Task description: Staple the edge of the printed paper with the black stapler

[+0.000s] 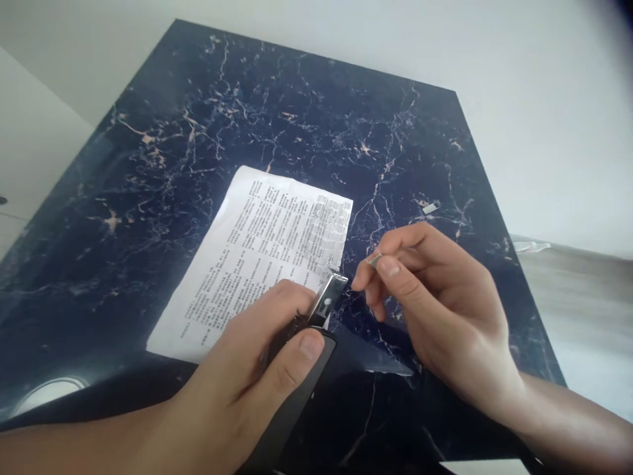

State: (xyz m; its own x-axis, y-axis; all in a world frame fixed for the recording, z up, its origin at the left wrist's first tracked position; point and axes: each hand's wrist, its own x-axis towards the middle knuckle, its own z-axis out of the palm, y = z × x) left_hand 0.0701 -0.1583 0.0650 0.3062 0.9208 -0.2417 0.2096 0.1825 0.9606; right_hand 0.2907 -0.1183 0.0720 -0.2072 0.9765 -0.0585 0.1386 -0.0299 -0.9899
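Observation:
My left hand [267, 356] is wrapped round a black stapler [301, 389], its thumb on the dark body. The stapler's metal front part [330, 298] sticks out past my fingers, over the right edge of a printed sheet of paper [262, 231]. To the right, my right hand [440, 303] pinches a small silvery piece [374, 259], which looks like a short strip of staples, between thumb and forefinger. It is apart from the stapler. Beyond that hand a similar small strip [431, 208] lies on the table. My left hand hides part of the stapler.
The dark blue marbled tabletop [163, 125] reaches to a pale wall at the back. A round whitish object [49, 394] shows at the lower left. At the bottom right there is a white edge [484, 467] of something I cannot make out.

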